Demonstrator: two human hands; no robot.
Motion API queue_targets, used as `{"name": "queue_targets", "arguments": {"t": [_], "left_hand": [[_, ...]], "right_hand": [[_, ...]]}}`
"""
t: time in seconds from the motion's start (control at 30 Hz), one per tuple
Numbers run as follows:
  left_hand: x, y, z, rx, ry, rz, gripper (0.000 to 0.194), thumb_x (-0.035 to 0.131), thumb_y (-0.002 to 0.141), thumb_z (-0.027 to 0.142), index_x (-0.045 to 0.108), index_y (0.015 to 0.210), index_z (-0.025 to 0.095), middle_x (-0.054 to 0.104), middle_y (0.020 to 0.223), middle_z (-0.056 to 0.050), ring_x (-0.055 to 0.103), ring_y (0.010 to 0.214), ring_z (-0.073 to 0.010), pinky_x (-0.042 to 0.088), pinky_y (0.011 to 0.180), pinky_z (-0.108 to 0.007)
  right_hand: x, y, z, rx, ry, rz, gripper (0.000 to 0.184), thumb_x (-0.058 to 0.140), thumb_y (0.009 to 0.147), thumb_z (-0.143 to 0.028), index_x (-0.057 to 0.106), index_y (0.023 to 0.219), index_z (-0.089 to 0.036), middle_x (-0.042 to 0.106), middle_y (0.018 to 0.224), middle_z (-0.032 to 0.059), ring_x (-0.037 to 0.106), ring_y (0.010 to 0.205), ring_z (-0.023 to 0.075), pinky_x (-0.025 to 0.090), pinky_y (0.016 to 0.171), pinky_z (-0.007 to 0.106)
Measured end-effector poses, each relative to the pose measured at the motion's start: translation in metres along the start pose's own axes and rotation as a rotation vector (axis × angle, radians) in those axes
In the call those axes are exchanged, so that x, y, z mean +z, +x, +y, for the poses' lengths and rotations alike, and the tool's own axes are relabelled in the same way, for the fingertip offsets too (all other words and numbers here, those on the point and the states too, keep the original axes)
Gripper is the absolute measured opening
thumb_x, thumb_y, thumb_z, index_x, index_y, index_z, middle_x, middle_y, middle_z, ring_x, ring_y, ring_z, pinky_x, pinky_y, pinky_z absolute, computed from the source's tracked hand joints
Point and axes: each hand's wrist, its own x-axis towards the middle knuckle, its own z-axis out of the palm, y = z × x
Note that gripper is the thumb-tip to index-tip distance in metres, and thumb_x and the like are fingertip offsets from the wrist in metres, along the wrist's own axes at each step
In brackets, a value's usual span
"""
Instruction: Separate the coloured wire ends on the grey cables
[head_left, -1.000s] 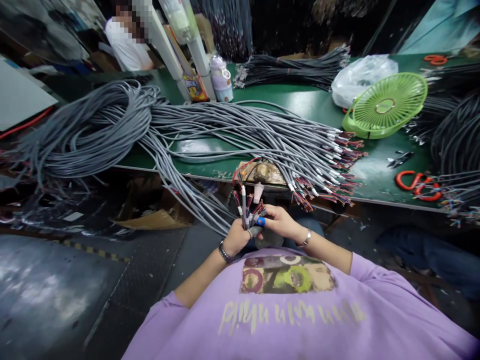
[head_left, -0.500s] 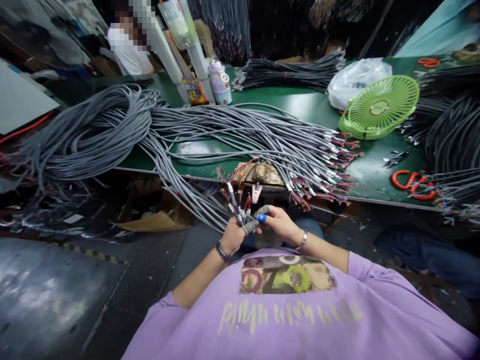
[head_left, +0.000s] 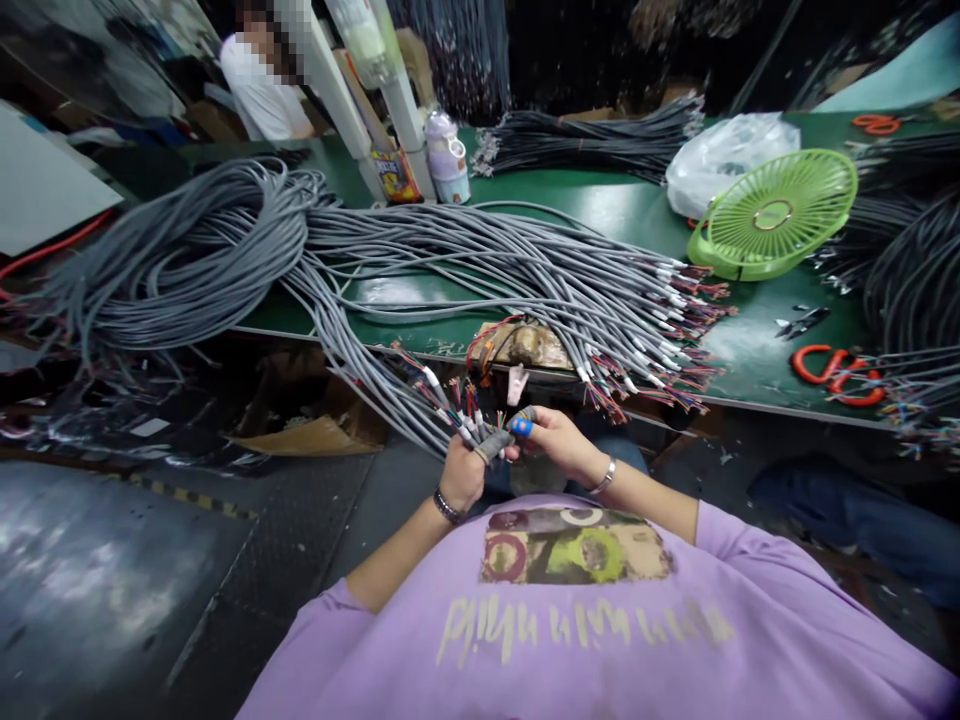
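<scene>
My left hand (head_left: 465,468) is closed round several grey cables (head_left: 351,358), just in front of the bench edge. Their stripped ends (head_left: 466,400), with thin coloured wires and white sleeves, fan out above that fist. Grey wrapping covers the left thumb. My right hand (head_left: 561,442) pinches at the left thumb tip, by small coloured wires (head_left: 501,422); its fingertips partly hide what they grip. One right finger has a blue wrap. Beyond the hands, a clothespin-like pale clip (head_left: 517,384) hangs at a taped brown block (head_left: 529,346) on the bench edge.
On the green bench (head_left: 611,205) lies a large bundle of grey cables (head_left: 480,240). To the right are a green fan (head_left: 776,215), a plastic bag (head_left: 727,160), nippers (head_left: 802,322) and orange-handled scissors (head_left: 836,375). A bottle (head_left: 447,165) stands behind. A person (head_left: 262,85) is at far left.
The cable ends in my left hand have tilted left and spread apart, and small coloured wires now show between my hands. My right hand keeps its pinch near the left thumb.
</scene>
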Motion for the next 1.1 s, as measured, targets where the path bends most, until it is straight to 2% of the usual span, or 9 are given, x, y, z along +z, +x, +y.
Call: {"name": "queue_targets", "arguments": {"t": [0.17, 0.33, 0.5, 0.6, 0.7, 0.9, 1.1], "left_hand": [[0.001, 0.0, -0.001, -0.004, -0.012, 0.006, 0.021, 0.074, 0.071, 0.032, 0.069, 0.063, 0.014, 0.069, 0.061, -0.005, 0.067, 0.063, -0.0192, 0.052, 0.062, -0.029], [-0.003, 0.001, -0.011, 0.029, 0.102, -0.01, 0.02, 0.073, 0.073, 0.032, 0.069, 0.065, 0.015, 0.069, 0.062, -0.004, 0.067, 0.067, -0.0192, 0.051, 0.065, -0.029], [-0.004, -0.001, -0.012, 0.048, 0.164, -0.033, 0.022, 0.071, 0.074, 0.033, 0.068, 0.061, 0.015, 0.07, 0.064, -0.004, 0.066, 0.072, -0.0201, 0.051, 0.069, -0.029], [-0.003, -0.001, -0.01, 0.031, 0.147, -0.021, 0.024, 0.071, 0.074, 0.034, 0.068, 0.059, 0.015, 0.07, 0.064, -0.005, 0.066, 0.071, -0.02, 0.051, 0.069, -0.029], [-0.002, -0.001, -0.009, 0.028, 0.111, 0.019, 0.025, 0.071, 0.075, 0.035, 0.068, 0.059, 0.015, 0.069, 0.062, -0.005, 0.067, 0.069, -0.0199, 0.051, 0.066, -0.028], [-0.001, 0.0, -0.007, 0.001, 0.029, 0.099, 0.023, 0.071, 0.073, 0.033, 0.067, 0.06, 0.015, 0.068, 0.059, -0.004, 0.066, 0.065, -0.0186, 0.051, 0.062, -0.027], [0.003, -0.001, 0.001, -0.009, -0.047, 0.078, 0.021, 0.075, 0.069, 0.032, 0.067, 0.061, 0.015, 0.066, 0.055, -0.003, 0.067, 0.063, -0.0186, 0.052, 0.063, -0.029]], "right_hand": [[0.004, -0.001, -0.003, 0.078, 0.042, 0.001, 0.039, 0.072, 0.067, -0.05, 0.054, 0.074, -0.016, 0.052, 0.056, -0.005, 0.047, 0.05, 0.0069, 0.036, 0.051, 0.02], [0.008, 0.002, -0.007, 0.049, -0.003, -0.094, 0.041, 0.074, 0.066, -0.049, 0.051, 0.079, -0.017, 0.058, 0.053, -0.0032, 0.053, 0.048, 0.0094, 0.034, 0.048, 0.019], [0.008, 0.003, -0.009, 0.054, -0.012, -0.093, 0.038, 0.074, 0.065, -0.046, 0.051, 0.075, -0.017, 0.059, 0.05, -0.0022, 0.053, 0.046, 0.0101, 0.035, 0.048, 0.02], [0.006, 0.001, -0.008, 0.036, -0.04, -0.017, 0.034, 0.073, 0.064, -0.043, 0.054, 0.072, -0.016, 0.058, 0.049, -0.003, 0.046, 0.044, 0.0075, 0.032, 0.046, 0.019], [0.005, -0.002, -0.004, 0.017, -0.031, 0.042, 0.029, 0.072, 0.064, -0.039, 0.056, 0.07, -0.016, 0.058, 0.052, -0.0029, 0.044, 0.047, 0.0068, 0.033, 0.047, 0.019], [0.004, -0.005, -0.002, -0.023, 0.009, 0.035, 0.023, 0.071, 0.068, -0.035, 0.058, 0.069, -0.016, 0.059, 0.058, -0.0023, 0.046, 0.052, 0.008, 0.035, 0.051, 0.021], [0.002, -0.004, -0.002, 0.036, 0.104, 0.016, 0.028, 0.076, 0.063, -0.036, 0.06, 0.068, -0.015, 0.056, 0.057, -0.0029, 0.046, 0.053, 0.007, 0.037, 0.052, 0.02]]}}
